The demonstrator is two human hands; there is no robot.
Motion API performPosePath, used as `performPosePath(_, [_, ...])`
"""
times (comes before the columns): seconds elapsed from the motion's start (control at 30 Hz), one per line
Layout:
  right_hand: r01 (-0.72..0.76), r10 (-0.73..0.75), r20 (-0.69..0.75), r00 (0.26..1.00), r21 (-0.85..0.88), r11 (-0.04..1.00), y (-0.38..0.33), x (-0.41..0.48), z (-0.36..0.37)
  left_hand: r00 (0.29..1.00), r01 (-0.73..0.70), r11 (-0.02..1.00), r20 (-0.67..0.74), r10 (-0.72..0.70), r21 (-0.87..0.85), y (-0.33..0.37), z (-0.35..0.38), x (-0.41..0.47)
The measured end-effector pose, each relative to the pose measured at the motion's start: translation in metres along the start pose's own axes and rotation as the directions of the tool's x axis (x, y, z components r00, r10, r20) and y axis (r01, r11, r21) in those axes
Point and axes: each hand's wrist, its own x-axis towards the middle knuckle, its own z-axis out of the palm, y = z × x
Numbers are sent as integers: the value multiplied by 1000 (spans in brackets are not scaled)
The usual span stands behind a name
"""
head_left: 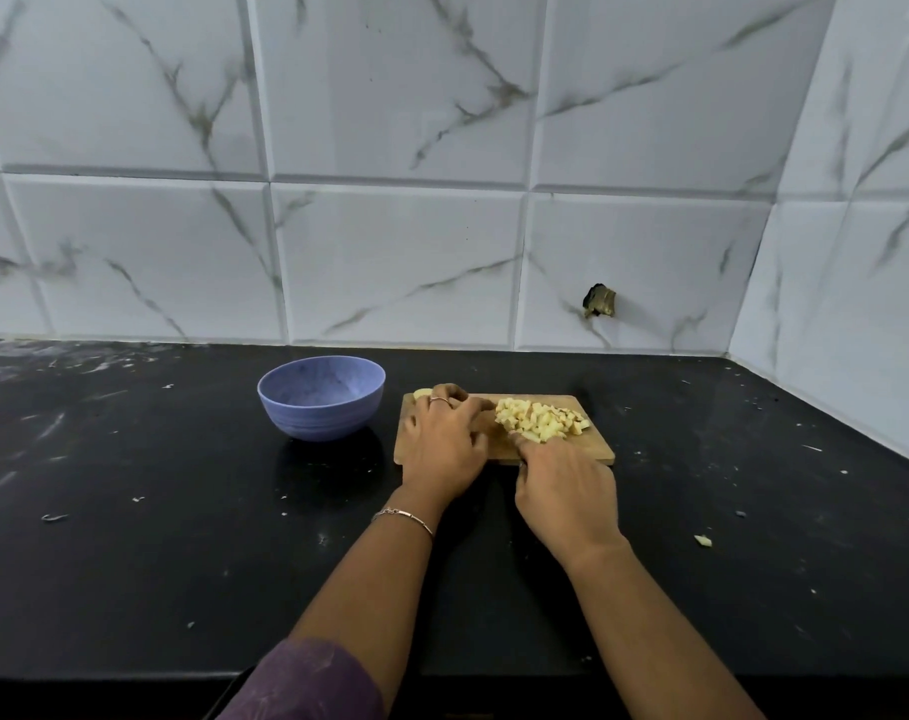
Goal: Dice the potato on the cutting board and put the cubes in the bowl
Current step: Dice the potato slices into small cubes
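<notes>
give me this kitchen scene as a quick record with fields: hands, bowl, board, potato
surface: black counter, tiled wall behind
cutting board: wooden, just right of the bowl
bowl: blue-purple, looks empty
potato cubes: pile on the board's right half
left hand: on the board's left part, fingers curled, what is under it hidden
right hand: at the board's near edge by the cubes, grip hidden
stray piece: on the counter, right of the board
progress: cubes cut, none in the bowl
</notes>
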Motion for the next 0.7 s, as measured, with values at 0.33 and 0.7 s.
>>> performPosePath(0.33, [7,-7,-58,998,-10,1000,-1,-2,-6,987,-139,960,109,115,245,7,9,4])
performPosePath(0.7, [-15,15,-3,1000,-43,999,-2,-1,-6,998,62,994,17,-64,89,8,9,8])
